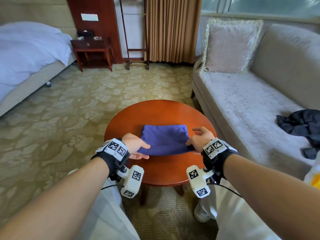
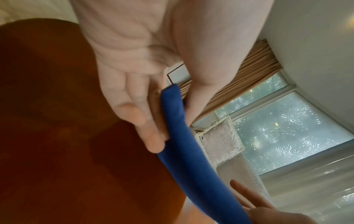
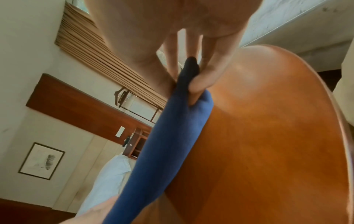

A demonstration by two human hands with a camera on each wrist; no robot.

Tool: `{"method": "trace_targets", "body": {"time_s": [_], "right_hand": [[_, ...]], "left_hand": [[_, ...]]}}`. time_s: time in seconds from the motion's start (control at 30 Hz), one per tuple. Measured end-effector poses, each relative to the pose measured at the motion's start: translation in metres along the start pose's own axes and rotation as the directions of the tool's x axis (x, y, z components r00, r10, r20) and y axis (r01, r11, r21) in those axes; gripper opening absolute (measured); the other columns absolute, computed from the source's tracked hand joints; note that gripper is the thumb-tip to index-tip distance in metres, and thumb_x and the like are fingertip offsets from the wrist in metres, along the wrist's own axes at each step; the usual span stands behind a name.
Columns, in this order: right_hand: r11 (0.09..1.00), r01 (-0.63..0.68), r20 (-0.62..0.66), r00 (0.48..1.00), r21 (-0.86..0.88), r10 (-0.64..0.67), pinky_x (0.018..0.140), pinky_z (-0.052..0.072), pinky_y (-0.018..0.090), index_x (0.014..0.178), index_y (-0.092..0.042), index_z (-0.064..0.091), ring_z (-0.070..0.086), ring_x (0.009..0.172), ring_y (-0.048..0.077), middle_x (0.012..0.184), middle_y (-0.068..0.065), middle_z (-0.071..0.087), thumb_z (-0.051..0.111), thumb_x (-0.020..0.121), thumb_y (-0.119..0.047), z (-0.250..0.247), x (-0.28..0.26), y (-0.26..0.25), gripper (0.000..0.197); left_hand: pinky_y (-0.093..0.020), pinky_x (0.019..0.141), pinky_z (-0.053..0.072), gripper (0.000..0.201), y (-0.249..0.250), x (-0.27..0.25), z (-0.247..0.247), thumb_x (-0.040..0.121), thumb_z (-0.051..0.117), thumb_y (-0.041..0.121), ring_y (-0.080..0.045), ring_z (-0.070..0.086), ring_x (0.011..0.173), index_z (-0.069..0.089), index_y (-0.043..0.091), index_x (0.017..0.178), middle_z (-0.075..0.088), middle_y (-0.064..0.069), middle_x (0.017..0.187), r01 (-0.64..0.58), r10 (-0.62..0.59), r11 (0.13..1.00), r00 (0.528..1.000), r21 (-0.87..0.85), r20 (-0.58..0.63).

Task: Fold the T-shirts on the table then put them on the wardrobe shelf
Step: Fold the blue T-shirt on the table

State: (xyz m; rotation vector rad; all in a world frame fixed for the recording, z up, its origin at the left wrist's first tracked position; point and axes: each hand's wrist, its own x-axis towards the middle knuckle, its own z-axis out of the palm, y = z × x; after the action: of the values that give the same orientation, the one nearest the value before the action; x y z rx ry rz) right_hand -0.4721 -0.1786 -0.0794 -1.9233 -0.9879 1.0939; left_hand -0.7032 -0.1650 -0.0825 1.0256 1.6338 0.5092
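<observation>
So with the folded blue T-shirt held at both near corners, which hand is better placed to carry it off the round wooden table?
Probably left. The left hand has fingers under the folded blue T-shirt with thumb on top; the right hand only pinches a corner.

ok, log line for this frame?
stage: lifting folded blue T-shirt off round table | left hand: grips near-left corner | right hand: pinches near-right corner

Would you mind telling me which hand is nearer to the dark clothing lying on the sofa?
Right. The right hand pinches the blue T-shirt's sofa-side corner; the left hand grips the opposite corner, farther from the dark clothing.
</observation>
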Motion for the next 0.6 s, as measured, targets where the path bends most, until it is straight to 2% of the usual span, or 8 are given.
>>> {"method": "trace_targets", "body": {"time_s": [0.1,0.17,0.23,0.3,0.37,0.43,0.5,0.6], "right_hand": [[0.996,0.054,0.104,0.993,0.076,-0.062,0.063,0.057,0.034,0.107,-0.016,0.071,0.06,0.076,0.02,0.09,0.006,0.066,0.064,0.077,0.006,-0.01,-0.006,-0.009,0.038],[0.994,0.07,0.172,0.982,0.09,-0.085,0.058,0.049,0.026,0.1,-0.011,0.075,0.059,0.077,0.014,0.091,0.004,0.069,0.061,0.079,0.005,-0.014,-0.009,-0.01,0.03],[0.991,0.06,0.228,0.97,0.117,-0.085,0.058,0.048,0.024,0.098,-0.003,0.074,0.06,0.072,0.014,0.089,0.005,0.07,0.06,0.079,0.006,-0.018,-0.012,-0.008,0.025],[0.987,0.147,0.244,0.957,0.062,-0.158,0.056,0.048,0.018,0.098,0.007,0.07,0.063,0.066,0.008,0.096,0.011,0.067,0.062,0.077,0.016,-0.021,-0.009,-0.002,0.024],[0.98,0.199,0.237,0.951,0.028,-0.2,0.056,0.05,0.016,0.096,0.009,0.068,0.062,0.066,0.014,0.093,0.017,0.063,0.064,0.071,0.025,-0.022,-0.009,0.002,0.03],[0.992,0.121,0.177,0.976,0.025,-0.123,0.058,0.052,0.021,0.092,-0.004,0.072,0.059,0.063,0.021,0.081,0.016,0.063,0.069,0.07,0.018,-0.02,-0.004,0.003,0.031],[0.992,0.1,0.118,0.989,-0.073,-0.091,0.059,0.05,0.025,0.08,-0.018,0.073,0.057,0.06,0.018,0.075,0.011,0.065,0.075,0.073,0.004,-0.018,0.002,0.002,0.023],[0.984,0.122,0.1,0.989,-0.13,-0.109,0.064,0.045,0.025,0.085,-0.02,0.072,0.058,0.067,0.017,0.075,0.005,0.064,0.076,0.078,-0.009,-0.019,0.009,0.0,0.014]], "left_hand": [[-0.031,0.062,0.055,0.039,0.002,-0.007,-0.01,0.083,0.073,0.001,-0.033,0.074,0.075,0.055,0.017,0.112,0.068,-0.017,0.104,-0.13,0.131,0.984,0.991,-0.123,0.002],[-0.027,0.059,0.053,0.03,0.001,-0.01,-0.015,0.084,0.071,0.002,-0.03,0.072,0.072,0.065,0.01,0.113,0.07,-0.02,0.104,-0.183,0.192,0.965,0.981,-0.19,0.032],[-0.027,0.067,0.054,0.031,-0.002,-0.012,-0.018,0.082,0.073,-0.001,-0.028,0.073,0.08,0.068,0.006,0.111,0.073,-0.02,0.1,-0.199,0.223,0.953,0.971,-0.23,0.082],[-0.03,0.077,0.058,0.041,-0.006,-0.01,-0.021,0.075,0.075,-0.01,-0.028,0.073,0.091,0.066,0.007,0.112,0.073,-0.021,0.099,-0.213,0.248,0.946,0.961,-0.244,0.124],[-0.032,0.082,0.059,0.049,-0.011,-0.005,-0.022,0.071,0.074,-0.018,-0.03,0.072,0.095,0.066,0.005,0.113,0.072,-0.022,0.099,-0.239,0.271,0.943,0.956,-0.233,0.115],[-0.033,0.082,0.059,0.045,-0.014,0.0,-0.022,0.073,0.073,-0.017,-0.03,0.073,0.093,0.065,0.001,0.114,0.072,-0.023,0.098,-0.265,0.285,0.942,0.955,-0.205,0.076],[-0.03,0.074,0.059,0.032,-0.013,0.004,-0.019,0.08,0.074,-0.005,-0.027,0.073,0.086,0.068,0.004,0.11,0.073,-0.02,0.096,-0.299,0.306,0.947,0.951,-0.12,0.042],[-0.023,0.06,0.049,0.012,-0.009,0.01,-0.019,0.086,0.075,0.017,-0.016,0.065,0.072,0.073,0.017,0.097,0.071,-0.007,0.085,-0.38,0.387,0.919,0.92,0.107,-0.056]]}}
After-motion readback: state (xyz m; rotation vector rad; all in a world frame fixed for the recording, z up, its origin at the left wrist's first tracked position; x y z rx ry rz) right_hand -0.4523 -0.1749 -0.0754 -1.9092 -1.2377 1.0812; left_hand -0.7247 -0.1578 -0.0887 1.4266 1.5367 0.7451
